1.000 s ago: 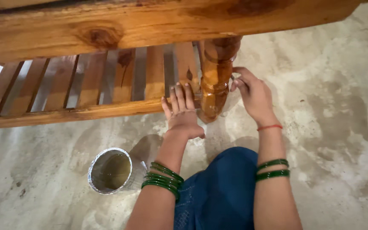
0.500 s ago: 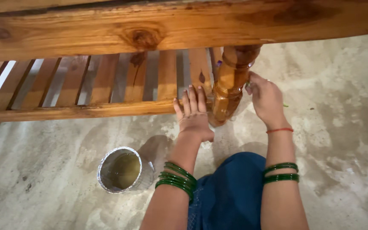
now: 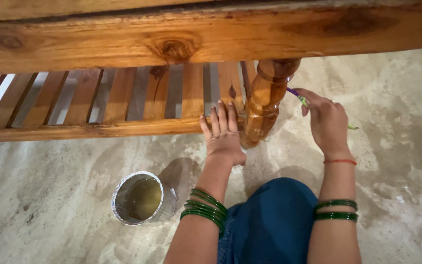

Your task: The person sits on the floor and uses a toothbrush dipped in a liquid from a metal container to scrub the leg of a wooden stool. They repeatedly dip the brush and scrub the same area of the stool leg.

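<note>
My left hand (image 3: 224, 133) rests flat with fingers apart on the lower slatted rail (image 3: 98, 129) of a glossy wooden table, just left of its turned leg (image 3: 264, 105). My right hand (image 3: 326, 122) is to the right of that leg and grips a thin brush (image 3: 296, 96) with a purple and green handle; its tip points at the upper part of the leg. Both wrists carry green bangles. The brush bristles are hidden behind the leg.
A round metal tin (image 3: 138, 198) with yellowish liquid stands on the concrete floor (image 3: 391, 122) at my lower left. The thick wooden tabletop edge (image 3: 196, 41) spans the top of the view. My blue-clad knee (image 3: 269, 225) is at the bottom.
My right hand has drawn a little away from the leg to the right, and the brush handle now shows. The left hand has stayed on the rail. The view has shifted slightly.
</note>
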